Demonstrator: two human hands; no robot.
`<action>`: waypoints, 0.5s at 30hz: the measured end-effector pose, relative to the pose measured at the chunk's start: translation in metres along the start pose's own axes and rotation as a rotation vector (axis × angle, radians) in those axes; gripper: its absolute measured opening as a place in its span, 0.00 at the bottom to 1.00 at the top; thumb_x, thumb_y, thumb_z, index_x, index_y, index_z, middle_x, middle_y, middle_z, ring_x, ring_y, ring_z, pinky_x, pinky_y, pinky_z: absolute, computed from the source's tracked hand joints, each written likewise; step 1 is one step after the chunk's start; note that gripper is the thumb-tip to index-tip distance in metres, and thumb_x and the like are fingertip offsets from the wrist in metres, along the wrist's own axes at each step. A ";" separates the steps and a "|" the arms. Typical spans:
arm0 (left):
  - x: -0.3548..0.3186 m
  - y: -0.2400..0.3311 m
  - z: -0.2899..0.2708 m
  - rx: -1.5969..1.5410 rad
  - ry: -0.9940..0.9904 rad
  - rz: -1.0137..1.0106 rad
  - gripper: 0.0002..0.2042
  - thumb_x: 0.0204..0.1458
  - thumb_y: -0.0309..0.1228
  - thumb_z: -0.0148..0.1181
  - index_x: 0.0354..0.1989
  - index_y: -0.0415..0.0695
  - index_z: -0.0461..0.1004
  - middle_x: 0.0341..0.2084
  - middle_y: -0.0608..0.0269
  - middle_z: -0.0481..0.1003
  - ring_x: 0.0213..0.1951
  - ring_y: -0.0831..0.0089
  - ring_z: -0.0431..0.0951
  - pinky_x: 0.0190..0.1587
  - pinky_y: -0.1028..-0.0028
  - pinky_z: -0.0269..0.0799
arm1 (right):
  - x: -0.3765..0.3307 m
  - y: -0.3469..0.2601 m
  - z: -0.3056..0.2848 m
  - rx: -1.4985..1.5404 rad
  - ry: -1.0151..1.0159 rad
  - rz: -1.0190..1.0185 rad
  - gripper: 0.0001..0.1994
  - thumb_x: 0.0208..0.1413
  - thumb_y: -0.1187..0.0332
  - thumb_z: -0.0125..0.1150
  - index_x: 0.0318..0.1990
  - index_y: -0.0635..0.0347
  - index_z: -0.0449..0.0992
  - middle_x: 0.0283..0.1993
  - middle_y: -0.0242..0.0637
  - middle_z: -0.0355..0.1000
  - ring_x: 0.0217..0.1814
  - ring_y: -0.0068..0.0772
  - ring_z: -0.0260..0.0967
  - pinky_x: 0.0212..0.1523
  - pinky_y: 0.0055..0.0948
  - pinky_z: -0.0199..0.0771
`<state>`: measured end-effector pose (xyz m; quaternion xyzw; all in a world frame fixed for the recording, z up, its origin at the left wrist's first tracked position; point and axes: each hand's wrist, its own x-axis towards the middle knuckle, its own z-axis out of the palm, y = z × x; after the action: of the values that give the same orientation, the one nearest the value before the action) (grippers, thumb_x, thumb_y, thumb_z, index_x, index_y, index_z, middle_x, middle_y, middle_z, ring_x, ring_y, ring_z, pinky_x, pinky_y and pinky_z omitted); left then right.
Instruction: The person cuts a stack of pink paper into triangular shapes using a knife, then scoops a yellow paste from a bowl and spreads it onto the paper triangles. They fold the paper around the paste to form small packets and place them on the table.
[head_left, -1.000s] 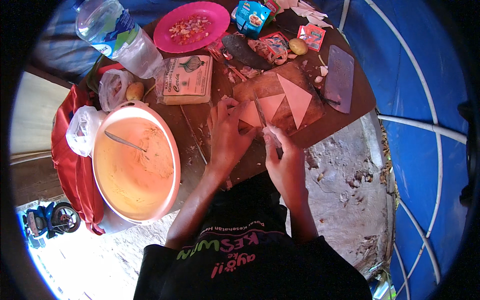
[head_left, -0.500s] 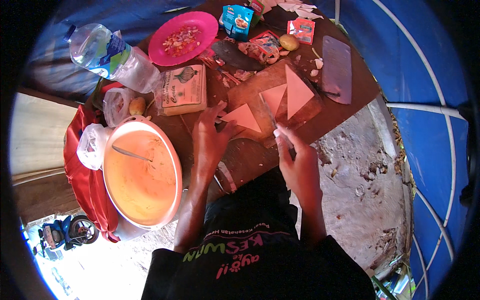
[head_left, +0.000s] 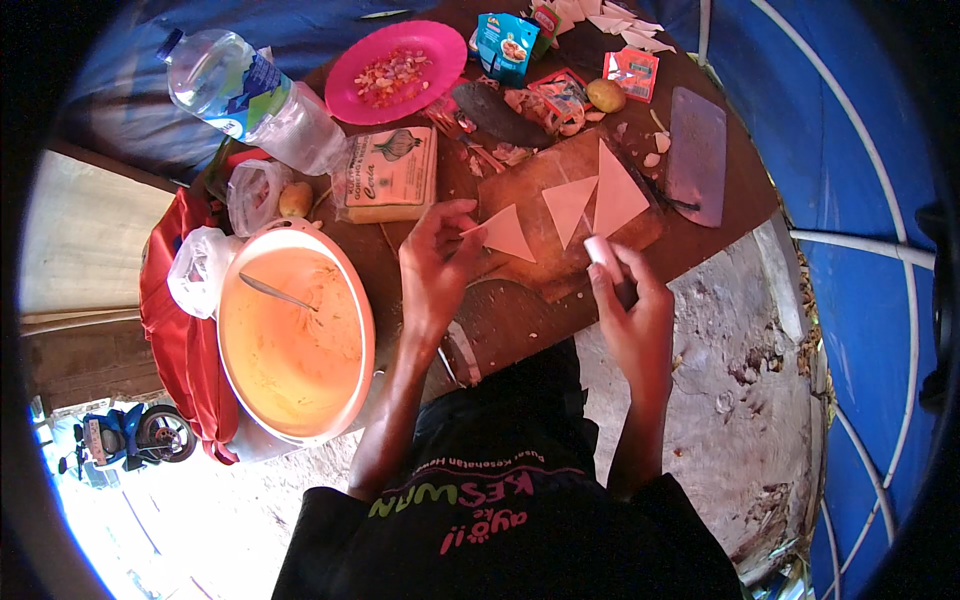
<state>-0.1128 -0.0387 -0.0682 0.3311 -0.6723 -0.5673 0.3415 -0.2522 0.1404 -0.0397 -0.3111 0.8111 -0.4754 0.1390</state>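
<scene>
On the wooden cutting board (head_left: 560,272) lie pale triangular pastry sheets: a left one (head_left: 510,237), a middle one (head_left: 568,207) and a right one (head_left: 618,198). My left hand (head_left: 435,262) is at the left corner of the left sheet, thumb and fingers apart around its tip. Whether they touch it is hard to tell. Over the board's near right edge, my right hand (head_left: 632,305) is closed around a knife (head_left: 600,252) by its pale handle; the blade barely shows from this angle.
At left stand an orange-lit basin (head_left: 368,345) with a spoon (head_left: 275,291), and a large water bottle (head_left: 255,100). A wrapped package (head_left: 395,170), a pink plate (head_left: 340,85) of chopped pieces, and a blue pouch (head_left: 505,45) sit farther back. A purple slab (head_left: 697,155) lies right.
My right hand has drawn back toward me and right with the knife, away from the middle sheet. The whole view has shifted slightly; my left hand stays beside the left sheet.
</scene>
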 end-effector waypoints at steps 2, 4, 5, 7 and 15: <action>0.000 0.006 0.000 -0.184 -0.001 -0.056 0.16 0.55 0.21 0.63 0.52 0.36 0.73 0.34 0.66 0.77 0.37 0.77 0.78 0.44 0.76 0.74 | 0.014 -0.002 -0.001 -0.155 0.010 -0.007 0.15 0.59 0.69 0.64 0.52 0.64 0.77 0.43 0.45 0.79 0.43 0.36 0.78 0.45 0.33 0.75; 0.000 0.012 -0.002 -0.292 0.002 -0.098 0.16 0.57 0.22 0.62 0.53 0.36 0.71 0.35 0.68 0.76 0.38 0.78 0.77 0.45 0.76 0.74 | 0.033 -0.004 0.003 -0.295 0.043 -0.099 0.14 0.56 0.71 0.65 0.50 0.64 0.78 0.43 0.46 0.79 0.42 0.43 0.78 0.45 0.36 0.75; -0.001 0.016 -0.001 -0.394 0.002 -0.139 0.16 0.57 0.22 0.62 0.54 0.36 0.70 0.35 0.68 0.75 0.39 0.79 0.77 0.46 0.75 0.74 | 0.042 -0.005 0.005 -0.349 0.029 -0.195 0.15 0.55 0.72 0.65 0.50 0.63 0.78 0.43 0.47 0.78 0.43 0.46 0.78 0.45 0.37 0.75; 0.000 0.021 0.000 -0.602 -0.003 -0.209 0.17 0.58 0.23 0.61 0.55 0.37 0.69 0.36 0.68 0.75 0.40 0.80 0.76 0.47 0.74 0.75 | 0.061 -0.006 0.009 -0.459 0.004 -0.369 0.15 0.53 0.73 0.65 0.49 0.63 0.79 0.43 0.47 0.77 0.44 0.52 0.76 0.45 0.40 0.75; -0.006 0.023 -0.013 -0.641 0.173 -0.167 0.13 0.59 0.21 0.58 0.52 0.40 0.68 0.38 0.66 0.74 0.44 0.73 0.79 0.51 0.70 0.77 | 0.110 -0.015 -0.003 -0.398 -0.171 -0.517 0.16 0.50 0.77 0.66 0.49 0.63 0.80 0.44 0.45 0.77 0.48 0.49 0.75 0.48 0.39 0.74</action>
<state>-0.1005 -0.0376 -0.0440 0.3077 -0.3991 -0.7454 0.4363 -0.3323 0.0672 -0.0175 -0.5664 0.7676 -0.2994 0.0178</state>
